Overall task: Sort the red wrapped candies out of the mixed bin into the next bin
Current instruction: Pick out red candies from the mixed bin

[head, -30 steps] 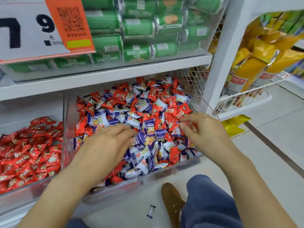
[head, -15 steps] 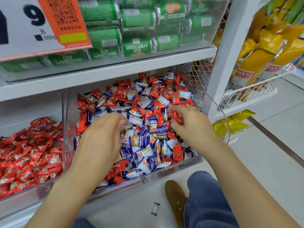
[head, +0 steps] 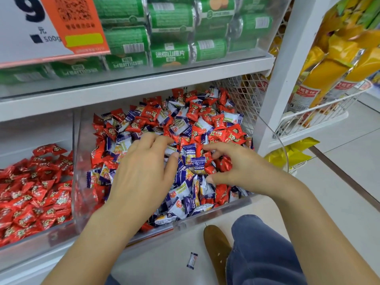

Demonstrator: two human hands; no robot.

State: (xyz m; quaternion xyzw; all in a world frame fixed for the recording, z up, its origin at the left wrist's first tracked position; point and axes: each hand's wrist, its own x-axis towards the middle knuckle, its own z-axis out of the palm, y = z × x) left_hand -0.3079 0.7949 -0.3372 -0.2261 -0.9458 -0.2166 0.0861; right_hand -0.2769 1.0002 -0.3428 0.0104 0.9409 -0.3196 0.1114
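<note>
Now that both hands have drawn together over the mixed bin (head: 86,161), the left hand (head: 144,171) lies flat and the right hand (head: 232,167) curls around red candies (head: 224,163), which belong in the red-only bin (head: 35,190) left of it.

Red wrapped candies (head: 218,121) lie jumbled with purple-white ones in the clear mixed bin (head: 205,221); left of it, the next bin (head: 30,241) holds only red.

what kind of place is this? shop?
Most likely a shop's snack aisle: a price sign marked per 500g, clear bins of loose wrapped candies, and stacked green snack packs on the shelf above.
</note>
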